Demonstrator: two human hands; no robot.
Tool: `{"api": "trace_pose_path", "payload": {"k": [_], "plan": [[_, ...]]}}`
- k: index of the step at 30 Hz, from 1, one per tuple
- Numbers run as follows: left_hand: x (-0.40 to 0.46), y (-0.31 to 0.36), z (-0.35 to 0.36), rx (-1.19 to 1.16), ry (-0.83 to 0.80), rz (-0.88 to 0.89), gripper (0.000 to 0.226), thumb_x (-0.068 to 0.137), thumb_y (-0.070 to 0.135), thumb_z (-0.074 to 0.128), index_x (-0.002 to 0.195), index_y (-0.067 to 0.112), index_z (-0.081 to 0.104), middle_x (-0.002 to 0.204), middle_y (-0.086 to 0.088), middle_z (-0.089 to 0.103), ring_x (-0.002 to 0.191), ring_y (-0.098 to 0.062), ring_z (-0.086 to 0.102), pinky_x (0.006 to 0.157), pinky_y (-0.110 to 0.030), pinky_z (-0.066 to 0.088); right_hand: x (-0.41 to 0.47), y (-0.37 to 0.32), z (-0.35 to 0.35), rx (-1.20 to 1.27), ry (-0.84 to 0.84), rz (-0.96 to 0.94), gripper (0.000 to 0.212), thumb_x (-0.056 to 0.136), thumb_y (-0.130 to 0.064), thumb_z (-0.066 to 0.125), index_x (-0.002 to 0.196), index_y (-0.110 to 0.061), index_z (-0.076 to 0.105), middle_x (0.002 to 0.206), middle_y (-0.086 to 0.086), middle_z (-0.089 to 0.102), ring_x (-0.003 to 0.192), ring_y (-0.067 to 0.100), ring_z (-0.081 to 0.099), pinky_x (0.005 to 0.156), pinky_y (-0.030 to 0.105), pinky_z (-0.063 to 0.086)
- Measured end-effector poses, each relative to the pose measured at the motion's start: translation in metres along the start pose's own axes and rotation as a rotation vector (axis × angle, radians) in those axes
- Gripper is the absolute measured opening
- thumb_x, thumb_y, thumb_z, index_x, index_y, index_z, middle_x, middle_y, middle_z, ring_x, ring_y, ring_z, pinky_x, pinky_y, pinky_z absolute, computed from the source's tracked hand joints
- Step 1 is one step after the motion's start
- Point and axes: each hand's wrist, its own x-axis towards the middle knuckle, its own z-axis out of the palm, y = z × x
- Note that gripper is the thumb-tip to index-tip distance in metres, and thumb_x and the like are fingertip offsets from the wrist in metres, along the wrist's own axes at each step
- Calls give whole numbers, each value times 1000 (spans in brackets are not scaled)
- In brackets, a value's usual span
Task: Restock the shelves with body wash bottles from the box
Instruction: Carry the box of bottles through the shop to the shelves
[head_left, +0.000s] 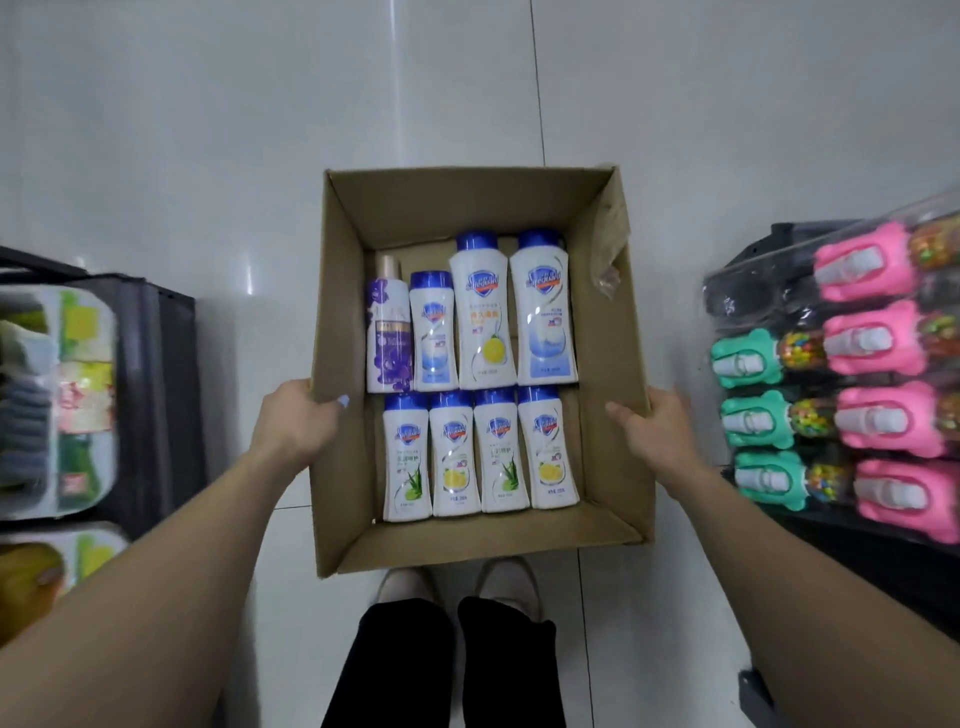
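Observation:
An open cardboard box (618, 467) is held above the tiled floor, over my feet. Several white body wash bottles with blue caps (480, 452) lie flat inside in two rows, and one purple bottle (387, 332) lies at the back left. My left hand (298, 415) grips the box's left wall, thumb over the rim. My right hand (657, 426) grips the right wall, thumb inside the box.
A dark shelf unit (156, 395) with packaged goods stands to the left. To the right is a shelf of pink and teal toy packs (872, 384). White floor tiles (260, 130) stretch ahead between them. My shoes (457, 582) show below the box.

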Motion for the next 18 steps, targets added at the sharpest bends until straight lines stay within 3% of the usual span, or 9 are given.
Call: {"api": "trace_pose_path", "payload": {"k": [4,6,8,11,15,18], "plan": [[-60,29,-61,48,-47,19,37,91,29,58,119,6,62,102,-11,67,75,-19,60,58,-24,45,-69,-42,-41,9,-8,36,16,86,-20,62,101,-17,67,78,-4,66,67,9,59,56,23,44],[-93,50,-100,91,-56,28,33,89,29,61,109,4,66,87,-8,64,64,-15,57,52,-23,41,-108,-73,-70,-7,-26,55,21,86,-19,62,105,-12,68,83,1,68,75,18,62,66,28,49],[-127,71,-140,129,-67,31,31,87,29,63,103,2,68,85,-11,67,67,-21,59,55,-25,41,-149,-107,-102,-16,-37,62,23,86,-18,63,107,-9,68,91,8,68,85,26,63,78,35,51],[-180,107,-200,137,-92,42,32,87,29,63,104,2,69,96,-19,70,82,-31,62,66,-29,44,-211,-155,-147,-13,-21,74,24,86,-17,63,106,-5,67,94,11,68,92,31,64,85,42,52],[-238,157,-263,123,-82,108,38,89,27,60,115,0,64,106,-19,68,93,-32,64,76,-32,48,-269,-214,-199,55,14,43,26,87,-15,62,110,-5,66,101,13,69,88,25,63,77,32,49],[-260,195,-297,118,-64,150,38,89,26,61,115,-1,64,113,-21,68,101,-35,64,86,-37,51,-285,-250,-230,61,20,33,25,86,-20,63,107,-7,67,93,8,68,83,24,63,72,28,46]]}}
